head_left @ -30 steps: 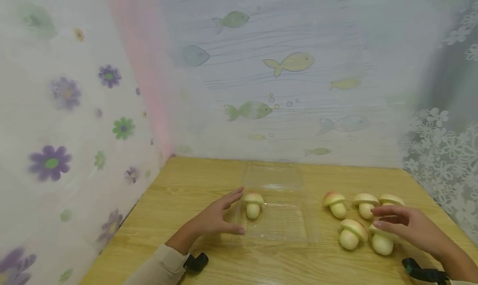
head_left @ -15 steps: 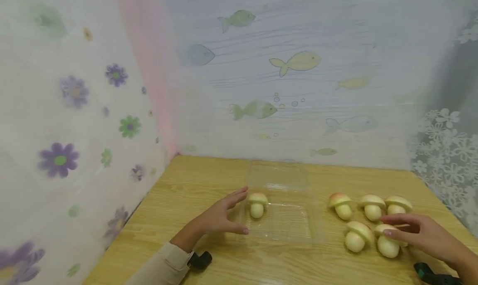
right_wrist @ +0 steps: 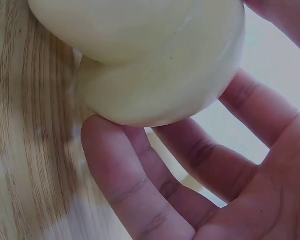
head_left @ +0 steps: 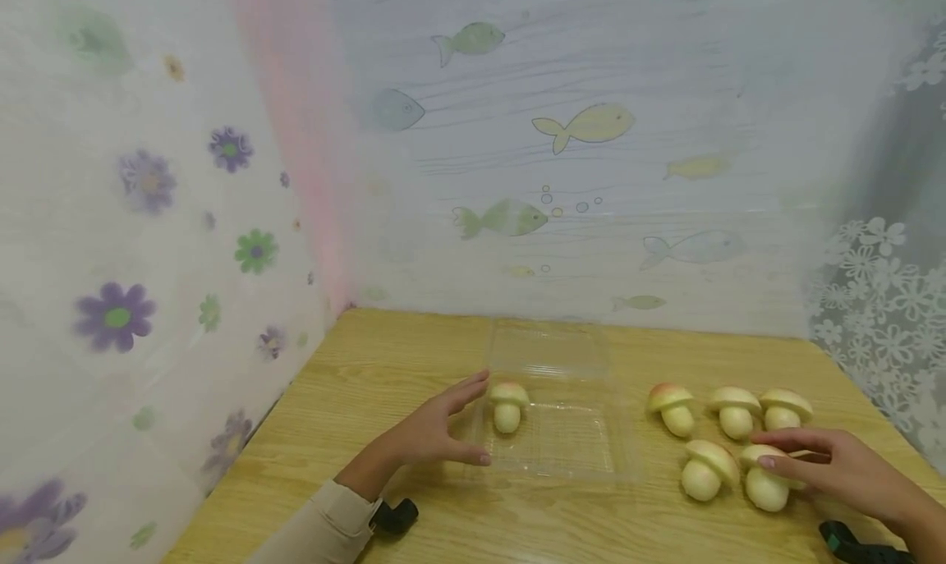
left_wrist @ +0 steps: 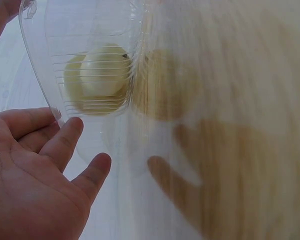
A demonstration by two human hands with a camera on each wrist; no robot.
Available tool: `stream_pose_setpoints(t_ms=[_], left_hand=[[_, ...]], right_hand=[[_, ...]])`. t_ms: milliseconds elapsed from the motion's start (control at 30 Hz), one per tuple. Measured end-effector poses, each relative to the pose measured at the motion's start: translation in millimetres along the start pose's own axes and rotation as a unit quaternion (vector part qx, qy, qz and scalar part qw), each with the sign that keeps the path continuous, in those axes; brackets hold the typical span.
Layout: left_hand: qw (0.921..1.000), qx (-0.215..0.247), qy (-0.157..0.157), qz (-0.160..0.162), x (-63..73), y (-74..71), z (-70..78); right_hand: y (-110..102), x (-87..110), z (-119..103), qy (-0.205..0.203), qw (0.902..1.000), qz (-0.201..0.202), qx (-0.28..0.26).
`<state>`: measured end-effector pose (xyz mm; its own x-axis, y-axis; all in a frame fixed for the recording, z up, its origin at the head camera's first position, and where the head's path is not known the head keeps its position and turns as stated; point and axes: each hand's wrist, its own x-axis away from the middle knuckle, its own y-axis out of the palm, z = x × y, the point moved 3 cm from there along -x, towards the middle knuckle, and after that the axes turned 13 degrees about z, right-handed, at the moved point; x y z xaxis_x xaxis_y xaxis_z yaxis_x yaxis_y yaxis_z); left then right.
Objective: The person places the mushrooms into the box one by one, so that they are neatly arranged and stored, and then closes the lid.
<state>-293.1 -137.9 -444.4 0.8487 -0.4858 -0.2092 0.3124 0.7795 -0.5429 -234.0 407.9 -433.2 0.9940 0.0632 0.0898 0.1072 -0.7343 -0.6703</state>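
My right hand (head_left: 838,470) holds the cap of a pale cream mushroom (head_left: 767,488) at the front right of the group on the table. In the right wrist view, its fingers curve about the rounded cap (right_wrist: 155,90), and the wood grain shows close beside it. My left hand (head_left: 424,431), fingers spread, rests at the left side of a clear plastic clamshell box (head_left: 572,437). One mushroom (head_left: 507,410) with a pinkish cap lies in the box's left part. The left wrist view shows it through the ribbed wall (left_wrist: 90,30), with fingertips right at the rim.
Several more mushrooms lie on the wooden table (head_left: 562,523) by my right hand, among them one at the left (head_left: 672,408) and one in front (head_left: 705,472). The box's lid (head_left: 547,346) is folded back toward the fish-patterned wall (head_left: 584,236).
My right hand has come down onto the front right mushroom, and its fingers have closed in about the cap. The left hand stays by the box. The head view has shifted slightly.
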Motion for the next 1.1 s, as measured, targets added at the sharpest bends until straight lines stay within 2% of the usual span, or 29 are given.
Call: stream_pose_setpoints(t_ms=[500,700,1100], left_hand=[[1.0,0.002,0.001,-0.002,0.4,0.9,0.4],[1.0,0.008,0.002,-0.004,0.0,1.2,-1.6],[1.0,0.002,0.006,-0.003,-0.3,0.9,-2.2]], right_hand=[[-5,3.5,-8,-0.008,0.9993,0.032,0.017],[-7,3.8,-11,-0.023,0.9977,0.051,0.038],[-12,-0.1,-16,-0.045,0.9959,0.066,0.045]])
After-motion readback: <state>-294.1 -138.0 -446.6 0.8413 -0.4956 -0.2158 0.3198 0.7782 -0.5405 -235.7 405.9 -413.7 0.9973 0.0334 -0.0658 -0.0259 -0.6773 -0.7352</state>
